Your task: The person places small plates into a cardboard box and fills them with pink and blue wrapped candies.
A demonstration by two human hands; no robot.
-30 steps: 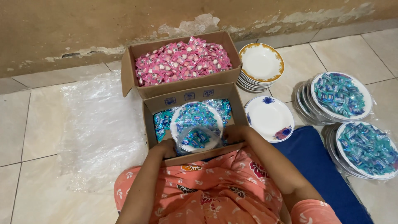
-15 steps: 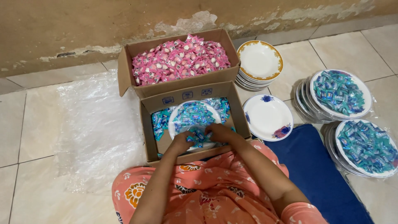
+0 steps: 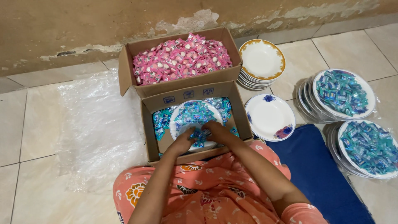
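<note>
A white plate (image 3: pixel 182 115) lies inside a cardboard box (image 3: pixel 240 118) of blue-wrapped candies (image 3: pixel 159 120), and blue candies are heaped on the plate. My left hand (image 3: pixel 181 143) holds the plate's near rim. My right hand (image 3: pixel 217 130) rests on the pile of candies on the plate, fingers curled over them. Both forearms reach out over my orange flowered lap (image 3: pixel 199 195).
Behind stands a second box (image 3: pixel 128 70) full of pink candies (image 3: pixel 180 58). To the right are a stack of gold-rimmed plates (image 3: pixel 262 60), an empty flowered plate (image 3: pixel 269 117), two plate stacks topped with blue candies (image 3: pixel 342 93) (image 3: pixel 367 147), and a blue mat (image 3: pixel 319 174). Clear plastic sheet (image 3: pixel 95 128) lies left.
The plate has come down from in front of me into the box of blue candies. My right hand has moved from the plate's rim onto the candies on it.
</note>
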